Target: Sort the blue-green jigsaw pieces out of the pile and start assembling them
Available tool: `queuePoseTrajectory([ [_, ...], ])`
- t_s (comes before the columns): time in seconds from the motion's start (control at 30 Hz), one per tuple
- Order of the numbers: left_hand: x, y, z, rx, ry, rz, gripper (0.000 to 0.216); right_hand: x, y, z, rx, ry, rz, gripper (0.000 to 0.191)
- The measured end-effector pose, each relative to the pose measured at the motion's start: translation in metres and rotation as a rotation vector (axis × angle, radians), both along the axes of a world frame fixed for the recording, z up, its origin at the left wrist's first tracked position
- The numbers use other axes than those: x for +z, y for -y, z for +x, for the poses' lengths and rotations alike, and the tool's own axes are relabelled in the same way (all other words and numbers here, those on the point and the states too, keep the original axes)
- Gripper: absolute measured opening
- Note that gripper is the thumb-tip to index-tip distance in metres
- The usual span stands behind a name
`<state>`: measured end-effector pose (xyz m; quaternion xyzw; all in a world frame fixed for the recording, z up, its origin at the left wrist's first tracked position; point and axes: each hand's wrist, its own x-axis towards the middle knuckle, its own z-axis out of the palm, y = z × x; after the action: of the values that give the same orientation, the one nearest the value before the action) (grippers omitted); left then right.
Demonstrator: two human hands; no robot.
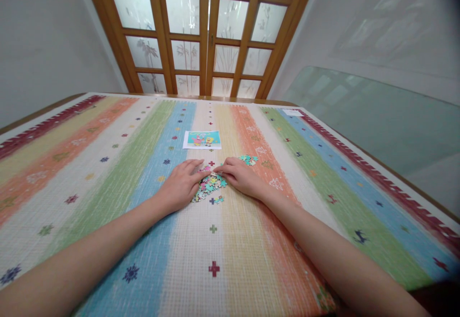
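Observation:
A loose heap of small jigsaw puzzle pieces (208,187) in teal, pink, yellow and white lies between my two hands. My left hand (181,183) rests along the heap's left side, fingers apart, its thumb reaching over the top pieces. From the right, my right hand (239,174) comes in with index finger and thumb close together at a pale puzzle piece (214,173) on the heap's upper edge. Beyond my right hand is a smaller cluster of teal pieces (248,159). Behind the heap lies a picture card (203,140) with a pink and a yellow cartoon figure on turquoise.
A striped, patterned cloth (194,259) covers the table. A white paper slip (292,112) lies near the far right corner. Past the far edge are wood-framed glass doors (204,34). A pale glass panel (359,116) stands along the right side.

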<state>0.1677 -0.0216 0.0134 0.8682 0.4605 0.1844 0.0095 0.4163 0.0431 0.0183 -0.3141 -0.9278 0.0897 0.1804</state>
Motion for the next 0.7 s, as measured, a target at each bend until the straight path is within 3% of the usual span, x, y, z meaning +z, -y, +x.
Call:
queuePoseTrajectory([
  [0.53, -0.004, -0.003, 0.0, -0.009, 0.047, -0.025, 0.047, -0.008, 0.001, -0.002, -0.022, -0.071, 0.088, 0.02],
  [0.7, -0.006, -0.004, -0.002, -0.009, 0.062, -0.013, 0.047, -0.01, 0.0, 0.001, -0.073, -0.259, -0.033, 0.019],
])
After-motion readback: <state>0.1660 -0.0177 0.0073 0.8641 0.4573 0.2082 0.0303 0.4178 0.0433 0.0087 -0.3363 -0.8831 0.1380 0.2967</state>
